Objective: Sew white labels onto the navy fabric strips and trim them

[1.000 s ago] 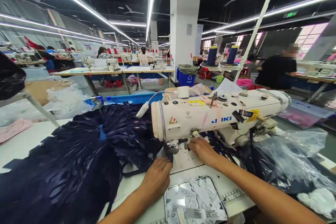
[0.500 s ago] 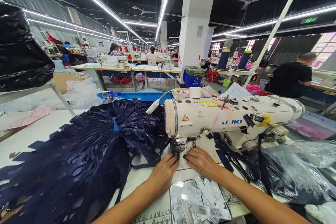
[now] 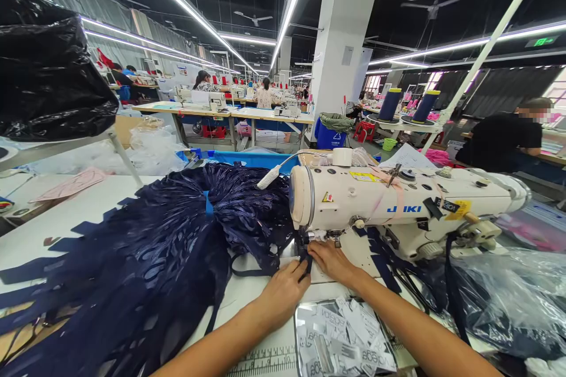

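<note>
My left hand (image 3: 288, 287) is closed on a navy fabric strap (image 3: 304, 258) just in front of the needle area of a white sewing machine (image 3: 367, 197). The fingers of my right hand (image 3: 331, 260) are pressed together on the same strap, close to the presser foot; the small dark piece they pinched earlier is now hidden. Left of the machine lies a large bundle of navy straps (image 3: 163, 241), tied with a blue band (image 3: 208, 203). Below my hands sits a clear-lidded tin (image 3: 345, 339) of white printed labels.
A ruler strip (image 3: 265, 360) runs along the table's front edge. Plastic-wrapped navy goods (image 3: 508, 300) lie at right, with a black plastic bag (image 3: 53, 70) at upper left. Thread cones (image 3: 390, 105) stand behind the machine. Other people sit at machines farther back.
My right hand has moved left and slightly up, carrying the small dark piece to the strap at the needle. My left hand stays on the strap. The whole view has shifted slightly.
</note>
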`<control>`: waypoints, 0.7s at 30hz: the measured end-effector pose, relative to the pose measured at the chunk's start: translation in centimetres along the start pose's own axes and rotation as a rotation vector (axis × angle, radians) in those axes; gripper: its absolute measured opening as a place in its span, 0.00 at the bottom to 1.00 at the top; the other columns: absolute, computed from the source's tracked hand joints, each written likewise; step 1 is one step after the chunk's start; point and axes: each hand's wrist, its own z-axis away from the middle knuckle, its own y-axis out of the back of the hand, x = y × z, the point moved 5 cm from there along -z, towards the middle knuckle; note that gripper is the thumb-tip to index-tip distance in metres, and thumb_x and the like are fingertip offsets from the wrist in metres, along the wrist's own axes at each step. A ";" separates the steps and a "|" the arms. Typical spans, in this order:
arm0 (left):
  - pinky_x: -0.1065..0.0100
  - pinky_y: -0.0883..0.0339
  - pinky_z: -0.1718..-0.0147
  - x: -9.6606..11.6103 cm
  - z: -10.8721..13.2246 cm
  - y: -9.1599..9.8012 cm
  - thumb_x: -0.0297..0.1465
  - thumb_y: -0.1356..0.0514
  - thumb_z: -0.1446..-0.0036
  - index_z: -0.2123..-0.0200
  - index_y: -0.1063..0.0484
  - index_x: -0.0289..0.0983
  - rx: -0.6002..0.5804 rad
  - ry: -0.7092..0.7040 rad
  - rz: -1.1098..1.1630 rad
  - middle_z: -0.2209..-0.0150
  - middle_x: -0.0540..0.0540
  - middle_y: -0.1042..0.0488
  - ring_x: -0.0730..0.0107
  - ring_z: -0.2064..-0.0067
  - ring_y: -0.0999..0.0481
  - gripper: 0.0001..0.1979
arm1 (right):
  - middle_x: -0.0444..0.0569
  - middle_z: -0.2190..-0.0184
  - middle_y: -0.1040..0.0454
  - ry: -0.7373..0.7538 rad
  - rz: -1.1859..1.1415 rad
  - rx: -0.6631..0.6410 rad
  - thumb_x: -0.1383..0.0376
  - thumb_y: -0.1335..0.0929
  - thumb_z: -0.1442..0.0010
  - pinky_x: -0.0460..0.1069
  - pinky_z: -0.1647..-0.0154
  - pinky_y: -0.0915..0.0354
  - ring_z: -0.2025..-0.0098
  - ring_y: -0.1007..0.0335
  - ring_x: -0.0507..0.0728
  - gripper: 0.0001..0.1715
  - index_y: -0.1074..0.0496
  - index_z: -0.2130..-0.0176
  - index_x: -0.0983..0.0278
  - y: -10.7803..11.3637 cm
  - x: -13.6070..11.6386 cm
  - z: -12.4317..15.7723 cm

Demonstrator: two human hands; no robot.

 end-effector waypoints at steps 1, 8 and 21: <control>0.60 0.35 0.55 0.0 -0.1 0.0 0.19 0.47 0.48 0.59 0.32 0.30 -0.009 -0.001 0.008 0.49 0.35 0.34 0.56 0.50 0.34 0.13 | 0.49 0.71 0.30 -0.012 -0.012 -0.012 0.70 0.43 0.39 0.51 0.64 0.39 0.69 0.35 0.56 0.12 0.32 0.67 0.64 0.1 0.0 -0.1; 0.59 0.36 0.55 -0.3 -0.7 0.1 0.18 0.49 0.49 0.63 0.33 0.32 -0.061 0.013 0.048 0.48 0.35 0.36 0.59 0.52 0.35 0.10 | 0.41 0.75 0.30 -0.083 -0.143 -0.074 0.68 0.41 0.40 0.47 0.66 0.38 0.70 0.34 0.53 0.12 0.33 0.71 0.62 0.9 0.2 -0.6; 0.58 0.37 0.56 -0.7 -1.2 0.4 0.21 0.47 0.52 0.61 0.34 0.33 -0.047 -0.002 0.059 0.52 0.39 0.33 0.58 0.53 0.35 0.12 | 0.49 0.71 0.30 -0.041 -0.128 0.013 0.69 0.42 0.41 0.52 0.64 0.37 0.68 0.35 0.56 0.11 0.32 0.67 0.65 -0.6 0.8 0.2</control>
